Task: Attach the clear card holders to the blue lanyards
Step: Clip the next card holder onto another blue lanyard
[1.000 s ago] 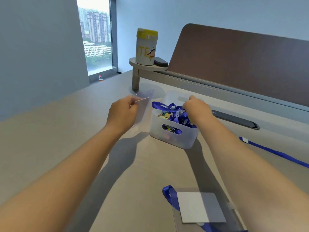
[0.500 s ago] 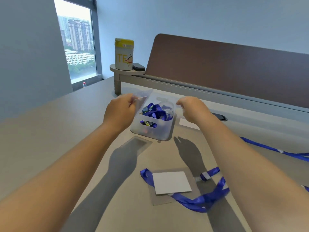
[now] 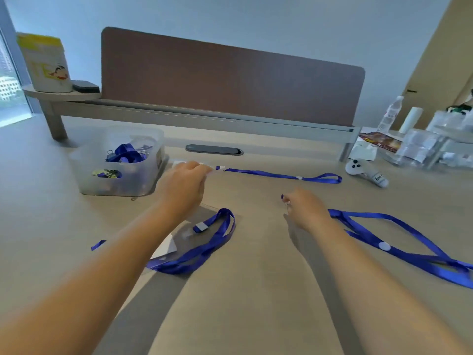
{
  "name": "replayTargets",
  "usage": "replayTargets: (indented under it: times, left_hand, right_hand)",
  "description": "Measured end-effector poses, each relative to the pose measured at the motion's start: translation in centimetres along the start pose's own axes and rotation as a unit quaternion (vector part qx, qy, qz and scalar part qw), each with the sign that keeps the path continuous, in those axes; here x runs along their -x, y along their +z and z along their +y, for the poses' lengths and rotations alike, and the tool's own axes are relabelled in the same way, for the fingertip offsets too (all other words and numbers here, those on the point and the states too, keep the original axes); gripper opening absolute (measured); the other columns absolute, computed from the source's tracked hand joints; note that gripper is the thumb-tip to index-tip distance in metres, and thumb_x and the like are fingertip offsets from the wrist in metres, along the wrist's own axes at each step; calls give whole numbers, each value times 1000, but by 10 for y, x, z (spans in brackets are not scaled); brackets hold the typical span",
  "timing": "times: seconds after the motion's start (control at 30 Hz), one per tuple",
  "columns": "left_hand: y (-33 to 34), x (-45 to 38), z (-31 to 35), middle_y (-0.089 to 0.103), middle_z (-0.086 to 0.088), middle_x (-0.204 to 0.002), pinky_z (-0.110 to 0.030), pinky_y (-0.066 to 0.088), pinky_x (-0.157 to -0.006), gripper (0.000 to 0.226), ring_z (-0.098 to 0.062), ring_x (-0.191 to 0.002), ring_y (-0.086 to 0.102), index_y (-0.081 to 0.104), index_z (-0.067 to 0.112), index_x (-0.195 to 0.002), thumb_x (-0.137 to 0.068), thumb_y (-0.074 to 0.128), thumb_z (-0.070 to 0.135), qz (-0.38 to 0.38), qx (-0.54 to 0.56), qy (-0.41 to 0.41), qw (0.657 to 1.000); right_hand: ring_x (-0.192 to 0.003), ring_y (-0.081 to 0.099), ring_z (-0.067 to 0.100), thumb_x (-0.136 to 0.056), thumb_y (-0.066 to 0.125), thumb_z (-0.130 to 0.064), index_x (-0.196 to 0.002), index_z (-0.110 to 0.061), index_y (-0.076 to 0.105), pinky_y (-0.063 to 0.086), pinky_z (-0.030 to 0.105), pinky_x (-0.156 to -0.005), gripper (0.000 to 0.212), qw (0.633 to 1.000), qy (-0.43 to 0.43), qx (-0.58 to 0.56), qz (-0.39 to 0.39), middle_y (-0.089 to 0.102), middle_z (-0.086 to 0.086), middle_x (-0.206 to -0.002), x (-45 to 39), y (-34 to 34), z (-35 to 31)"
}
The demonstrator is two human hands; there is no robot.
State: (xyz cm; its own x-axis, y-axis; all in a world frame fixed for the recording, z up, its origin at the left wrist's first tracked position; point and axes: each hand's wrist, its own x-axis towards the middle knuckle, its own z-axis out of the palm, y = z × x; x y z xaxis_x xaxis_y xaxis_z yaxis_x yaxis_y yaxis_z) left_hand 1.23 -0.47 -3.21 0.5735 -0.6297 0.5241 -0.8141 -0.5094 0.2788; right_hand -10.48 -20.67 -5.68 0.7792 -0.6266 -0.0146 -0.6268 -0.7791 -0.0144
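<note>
A: Head view, desk [image 3: 243, 290]: item one?
B: Left hand [image 3: 184, 185] pinching, seemingly, a clear card holder [image 3: 204, 167].
A: Right hand [image 3: 304, 208]?
B: Pinches the blue lanyard [image 3: 399, 242] at its clip. Advice: steady the slot, then hook.

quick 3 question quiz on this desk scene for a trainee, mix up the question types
1. True or false: the left hand is inside the clear bin.
2. Which hand pinches the clip end of the long lanyard that trails off to the right? A) left B) right C) neither
3. Fill in: the lanyard on the desk under the left forearm is clipped to a clear ____.

Key
1. False: it is outside the bin, its fingers at the end of the far lanyard.
2. B, the right hand.
3. Card holder.
</note>
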Motion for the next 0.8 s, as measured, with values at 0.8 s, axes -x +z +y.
replayTargets:
  times: [0.8]
  left_hand:
    - [49, -27, 37, 60, -17, -103, -34, 42, -77, 27, -27, -89, 51, 56, 0, -107, -95, 35, 10, -57, 32, -13, 998]
  right_hand:
    - [-74, 50, 25, -96, 38, -23, -110, -7, 50, 37, 33, -64, 24, 990, -30, -89, 110, 67, 13, -98, -5, 2, 29]
